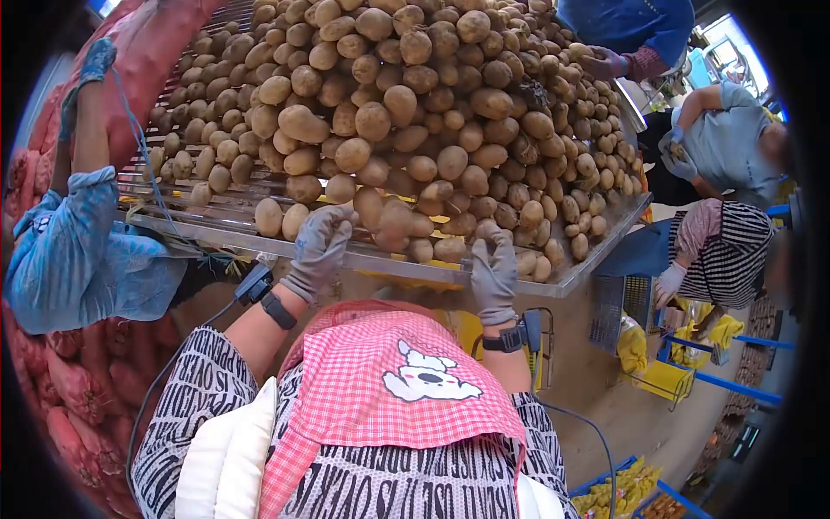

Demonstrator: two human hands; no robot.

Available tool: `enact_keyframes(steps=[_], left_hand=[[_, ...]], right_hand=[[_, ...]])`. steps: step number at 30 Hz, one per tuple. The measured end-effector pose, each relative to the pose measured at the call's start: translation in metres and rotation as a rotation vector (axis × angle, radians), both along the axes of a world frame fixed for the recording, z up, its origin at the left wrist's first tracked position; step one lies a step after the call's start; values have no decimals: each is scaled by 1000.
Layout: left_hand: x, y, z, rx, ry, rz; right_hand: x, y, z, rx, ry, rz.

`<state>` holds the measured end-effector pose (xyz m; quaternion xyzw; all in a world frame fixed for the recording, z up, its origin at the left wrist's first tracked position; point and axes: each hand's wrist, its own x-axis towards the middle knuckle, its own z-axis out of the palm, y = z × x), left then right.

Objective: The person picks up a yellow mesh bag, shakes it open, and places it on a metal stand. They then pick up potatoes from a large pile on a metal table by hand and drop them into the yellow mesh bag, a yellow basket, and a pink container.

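Observation:
A large heap of potatoes (372,121) covers the metal-edged sorting table (393,266) in front of me. My left hand (318,249), in a grey glove, hovers at the near edge beside a pale potato (295,220). Its fingers are bent, with a gap to the thumb and no potato visible between them. Farther right, my right hand (494,270), also gloved, has half-curled fingers and looks empty near small potatoes at the edge. Between the hands, a few potatoes (396,218) are smeared by motion.
Red mesh sacks (82,381) are piled at left, beside a person in a blue sleeve (73,242). Another person's gloved hand (605,63) touches the heap's far right. More people stand right, near yellow bags (635,346) and blue rails (735,385).

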<state>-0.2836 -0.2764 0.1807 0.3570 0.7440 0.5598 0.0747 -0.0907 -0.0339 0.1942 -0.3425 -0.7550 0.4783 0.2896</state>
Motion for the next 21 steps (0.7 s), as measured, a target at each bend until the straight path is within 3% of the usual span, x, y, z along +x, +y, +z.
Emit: enact_keyframes(steps=[1,2,6,7,9,11,13,14,15,17,21], left_hand=[[-4,0,-12,94,-236,68],[-8,3,-6,11,24,50],[4,49,38,-269,303,-23],[12,61,37,-267,304,-8],[26,79,39,-578,313,-133],[20,91,38,-640,335,-126],[2,94,28,-94,-526,-214],[-11,89,25,102,-823,-321],[-13,86,27,96,-814,-313],[-11,82,36,511,-1383,-532],[0,72,64,663,-1442,-526]], right_hand=[[-12,1,4,187,-85,95],[-20,1,6,376,-167,191],[-29,5,-26,543,-222,231],[-22,10,-35,549,-215,244],[-15,8,-37,423,-228,193],[-17,11,-41,393,-214,209],[-22,13,-45,221,-169,161],[-20,16,-45,185,-152,171],[-17,20,-45,179,-141,176],[-12,25,-44,16,-73,167],[-13,23,-39,-46,-45,125]])
